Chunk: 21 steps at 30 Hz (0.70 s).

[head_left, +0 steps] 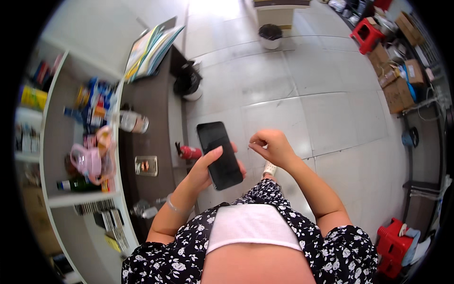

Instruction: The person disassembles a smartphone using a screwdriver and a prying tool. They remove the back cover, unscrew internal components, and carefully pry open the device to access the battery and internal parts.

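- My left grip (204, 166) wraps a black phone (219, 154) from below, thumb across its left edge, dark screen up.
- My right grip (270, 146), just right of the phone, fingertips pressed together; what they pinch, if anything, is too small to tell.
- Left of my left grip: dark bench (147, 106), a small rectangular framed card (146, 166) lying flat on it.
- Far right of my right grip: brown cardboard boxes (396, 78), labels unreadable.
- Shelf (51, 142) packages blurred.
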### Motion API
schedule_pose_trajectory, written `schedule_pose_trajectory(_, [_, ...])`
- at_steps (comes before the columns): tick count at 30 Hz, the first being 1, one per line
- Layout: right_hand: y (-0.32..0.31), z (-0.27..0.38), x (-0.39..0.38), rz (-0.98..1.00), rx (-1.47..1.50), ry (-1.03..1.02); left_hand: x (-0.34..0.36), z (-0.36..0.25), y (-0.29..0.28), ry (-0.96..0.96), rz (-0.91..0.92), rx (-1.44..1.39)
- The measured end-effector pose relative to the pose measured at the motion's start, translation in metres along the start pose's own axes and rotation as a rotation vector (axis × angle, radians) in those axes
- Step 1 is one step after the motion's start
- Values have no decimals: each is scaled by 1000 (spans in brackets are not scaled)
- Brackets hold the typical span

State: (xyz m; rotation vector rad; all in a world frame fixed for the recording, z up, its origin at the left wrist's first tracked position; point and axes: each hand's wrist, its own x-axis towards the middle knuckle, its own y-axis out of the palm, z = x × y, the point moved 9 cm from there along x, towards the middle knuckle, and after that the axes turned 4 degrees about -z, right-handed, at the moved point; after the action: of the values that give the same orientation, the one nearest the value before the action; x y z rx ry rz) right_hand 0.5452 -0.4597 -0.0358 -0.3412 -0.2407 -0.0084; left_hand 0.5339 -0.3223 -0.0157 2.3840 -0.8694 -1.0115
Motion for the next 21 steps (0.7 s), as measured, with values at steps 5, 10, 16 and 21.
schedule_pose_trajectory(5, [-109,-32,42,-224,-63,139,110,-61,72,-33,192,-27])
schedule_pose_trajectory(10, [-111,-29,70,-415,-117,139,165,-88,40,-114,346,25])
schedule_pose_trajectory(16, [-148,-74,127,-417,-268,246,273,-127,34,-167,469,45])
schedule_pose_trajectory(21, [-175,-112,210,-488,-291,215,363,-152,31,-322,541,-17])
